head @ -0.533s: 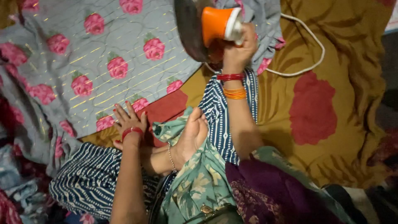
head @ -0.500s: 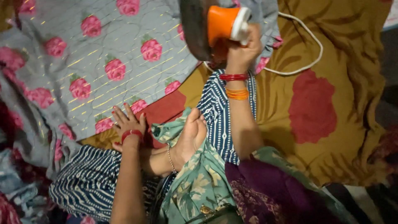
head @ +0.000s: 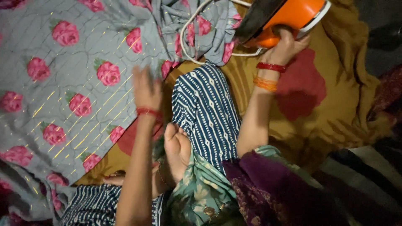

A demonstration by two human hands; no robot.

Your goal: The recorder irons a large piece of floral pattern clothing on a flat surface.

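An orange clothes iron point(head: 289, 16) is lifted and tilted at the top right, and my right hand point(head: 284, 46) grips it from below by the handle. Its white cord point(head: 186, 35) loops over the grey fabric with pink roses point(head: 71, 83), which lies spread across the left side. My left hand point(head: 146, 90) is raised and blurred over the edge of that fabric, fingers apart and holding nothing. Both wrists wear red and orange bangles. A bare foot point(head: 178, 146) rests below my left hand.
A mustard bedsheet with red patches point(head: 331, 104) covers the surface at the right. My knee in blue-and-white striped cloth point(head: 205, 109) rises in the middle. Green floral and purple garments point(head: 259, 188) lie at the bottom.
My left hand has lifted off the fabric and moved up. The view has shifted, so the iron and my right hand now sit further right, with the iron tilted more.
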